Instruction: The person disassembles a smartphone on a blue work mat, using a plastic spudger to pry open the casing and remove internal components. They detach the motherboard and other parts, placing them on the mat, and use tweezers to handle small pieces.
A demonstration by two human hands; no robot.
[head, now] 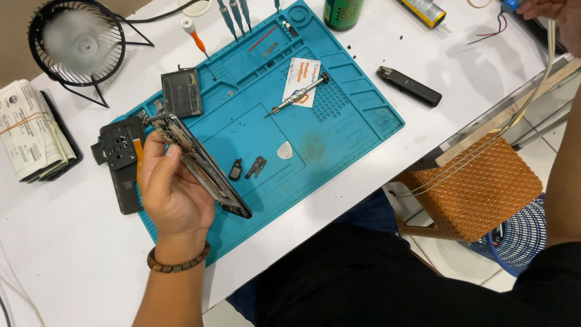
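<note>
Far left, a small black desk fan (77,41) stands on the white tabletop (72,254), with a banded bundle of papers (30,130) just below it. Moving in, a black inner cover plate (121,160) lies half on the blue repair mat (339,130). The left hand (172,194), with its bead bracelet (177,261), has its grip closed on the opened phone frame (200,166), tilted up on edge above the mat. That thin edge hold looks risky: a slip could drop the frame onto the two small black parts (247,169) lying just beside it, or strain the orange flex cable (138,158) near the thumb.

Mid-mat, a white pick (284,150), then a screwdriver (296,95) resting across a white card (301,82); a careless sweep would scatter these. A dark battery-like slab (181,92) lies up-left.

Further right, a black stick-shaped device (409,86) lies near the tabletop edge. Top right, the right hand (554,13) is mostly out of frame; I cannot tell its grip, though a pale hose (532,103) hangs from there and could snag the woven stool (478,188).
</note>
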